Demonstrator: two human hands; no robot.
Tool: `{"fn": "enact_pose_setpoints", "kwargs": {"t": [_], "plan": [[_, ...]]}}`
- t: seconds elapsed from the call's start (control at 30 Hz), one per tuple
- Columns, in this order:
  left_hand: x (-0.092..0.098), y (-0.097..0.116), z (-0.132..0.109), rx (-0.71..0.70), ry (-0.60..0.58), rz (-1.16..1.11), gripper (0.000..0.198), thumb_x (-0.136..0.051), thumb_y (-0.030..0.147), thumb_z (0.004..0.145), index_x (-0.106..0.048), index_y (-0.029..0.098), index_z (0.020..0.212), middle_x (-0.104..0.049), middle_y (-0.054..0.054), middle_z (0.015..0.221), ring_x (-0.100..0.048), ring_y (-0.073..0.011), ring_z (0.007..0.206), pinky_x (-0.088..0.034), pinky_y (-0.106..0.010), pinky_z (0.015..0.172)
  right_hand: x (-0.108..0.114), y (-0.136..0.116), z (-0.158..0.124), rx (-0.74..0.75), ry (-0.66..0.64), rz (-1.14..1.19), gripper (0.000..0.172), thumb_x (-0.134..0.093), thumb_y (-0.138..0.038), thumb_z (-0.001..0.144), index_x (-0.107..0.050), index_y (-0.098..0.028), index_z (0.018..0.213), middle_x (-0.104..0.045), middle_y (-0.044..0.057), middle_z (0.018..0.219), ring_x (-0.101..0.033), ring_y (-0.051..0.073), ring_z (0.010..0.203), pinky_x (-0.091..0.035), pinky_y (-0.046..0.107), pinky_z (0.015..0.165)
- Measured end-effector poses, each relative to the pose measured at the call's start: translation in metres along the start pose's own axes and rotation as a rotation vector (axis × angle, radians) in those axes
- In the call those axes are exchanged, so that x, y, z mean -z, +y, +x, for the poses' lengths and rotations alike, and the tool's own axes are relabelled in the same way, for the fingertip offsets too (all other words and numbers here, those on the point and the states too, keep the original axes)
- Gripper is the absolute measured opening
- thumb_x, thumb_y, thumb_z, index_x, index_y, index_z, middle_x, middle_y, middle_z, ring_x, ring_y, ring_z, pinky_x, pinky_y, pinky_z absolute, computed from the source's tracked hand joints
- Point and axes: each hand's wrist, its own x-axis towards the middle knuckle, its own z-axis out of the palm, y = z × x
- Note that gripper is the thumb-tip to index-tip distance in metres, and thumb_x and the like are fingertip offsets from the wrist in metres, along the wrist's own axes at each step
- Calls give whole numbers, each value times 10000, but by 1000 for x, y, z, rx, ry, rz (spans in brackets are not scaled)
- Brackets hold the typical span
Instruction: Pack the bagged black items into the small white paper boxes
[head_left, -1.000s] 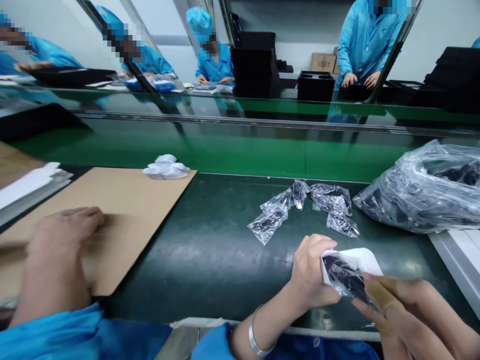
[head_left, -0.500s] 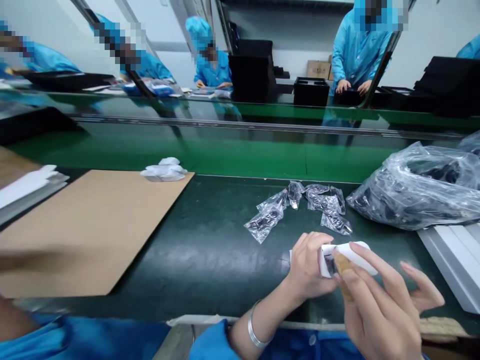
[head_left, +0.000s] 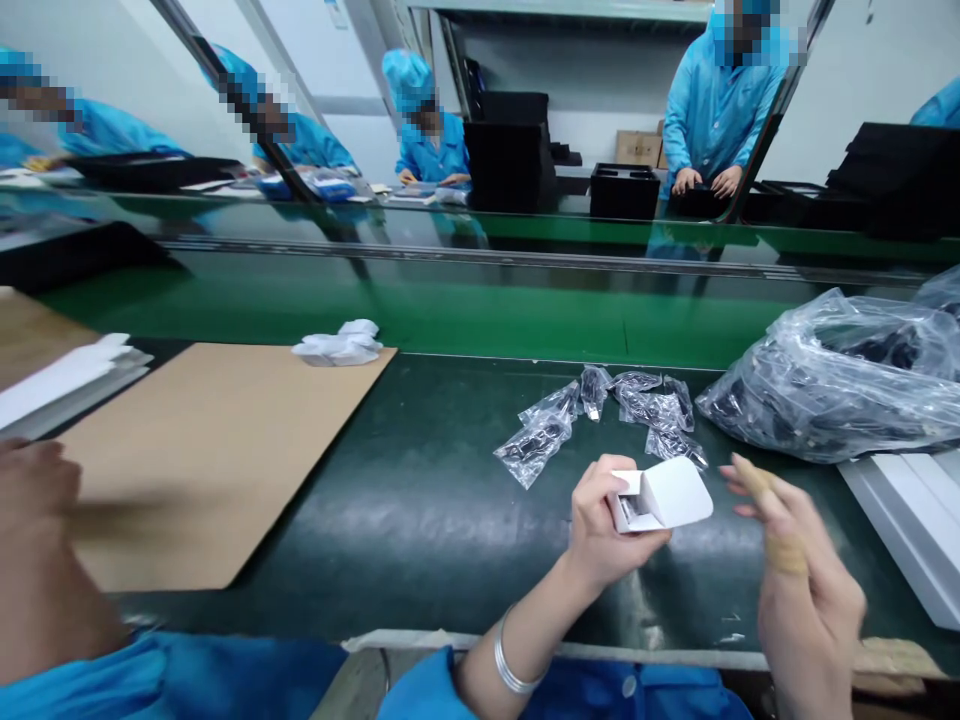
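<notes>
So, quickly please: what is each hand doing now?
Left hand: closed, holding the small white box.
Right hand: open, holding nothing.

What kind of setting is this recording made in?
Most likely a factory packing line. A green conveyor belt runs past the dark workbench, and workers in blue smocks and caps stand along it. The left hand holds a small white box; bagged black parts lie nearby.

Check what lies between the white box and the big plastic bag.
Head view: small clear packets lie on the dark mat between the white box, held in the left hand, and the big bag.
</notes>
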Motion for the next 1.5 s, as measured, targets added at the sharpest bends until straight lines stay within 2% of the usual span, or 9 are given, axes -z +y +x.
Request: {"fn": "enact_pose_setpoints", "kwargs": {"t": [0.07, 0.17, 0.27, 0.33, 0.47, 0.57, 0.97, 1.2, 1.5], "plan": [[-1, 2, 0, -35, -27, 57, 423, -699, 352, 838, -368, 257, 1083, -588, -11, 884, -610, -157, 716, -483, -273, 630, -1, -1, 8, -172, -229, 171, 358, -420, -332, 1008, -690, -229, 1219, -669, 98, 1141, -655, 200, 940, -538, 320, 784], [-5, 9, -1, -85, -37, 177, 344, -651, 382, 879, -380, 248, 1044, -596, -10, 845, -569, -145, 649, -447, -267, 611, -1, -7, 16, -166, -338, 273, 296, -496, -350, 982, -761, -226, 1029, -683, 78, 996, -652, 162, 828, -542, 248, 696], [-8, 14, -2, -119, 2, 255, 313, -590, 378, 923, -379, 240, 1109, -592, -12, 825, -540, -144, 611, -414, -269, 600, 0, -14, 17, -42, -325, 225, 146, -633, -303, 906, -761, -253, 958, -655, 42, 897, -647, 139, 795, -541, 202, 662], [-8, 16, -3, -132, 16, 284, 370, -523, 412, 944, -366, 210, 1212, -606, -39, 845, -577, -171, 644, -415, -299, 617, -1, -19, 14, 26, -320, 156, 172, -683, -269, 869, -736, -274, 1032, -627, 30, 913, -640, 124, 792, -547, 192, 663], [-2, 19, 0, -62, -127, 320, 509, -387, 463, 923, -415, 99, 1279, -652, -90, 854, -657, -219, 704, -407, -377, 683, -8, -27, 8, 157, -178, -59, 249, -686, -225, 864, -699, -246, 1112, -593, 38, 979, -622, 95, 828, -537, 166, 699], [1, 19, 2, -71, -145, 318, 399, -415, 398, 916, -484, 122, 1197, -679, -77, 832, -673, -205, 698, -434, -375, 685, -14, -28, 7, 218, -112, -123, 203, -658, -185, 883, -694, -201, 1082, -603, 42, 965, -611, 83, 838, -523, 146, 697], [-2, 16, -4, -135, -85, 296, 419, -514, 373, 953, -485, 108, 1276, -738, -134, 907, -730, -229, 722, -578, -316, 570, -6, -16, 10, 210, -168, -51, 258, -630, -114, 880, -727, -254, 1073, -618, 39, 953, -616, 108, 801, -526, 206, 656], [-3, 19, -5, -92, -95, 291, 401, -539, 319, 938, -496, 112, 1279, -738, -131, 918, -737, -229, 753, -607, -312, 610, -8, -13, 13, 74, -202, 50, 242, -624, -174, 906, -737, -295, 1082, -564, 10, 863, -562, 83, 719, -472, 179, 572], [-7, 23, -12, -58, -52, 305, 417, -520, 314, 975, -470, 99, 1329, -720, -140, 961, -716, -220, 814, -605, -317, 667, -20, -16, 8, 325, -93, -126, 245, -602, -92, 886, -695, -219, 1074, -595, 61, 954, -598, 126, 792, -499, 238, 589]]}}
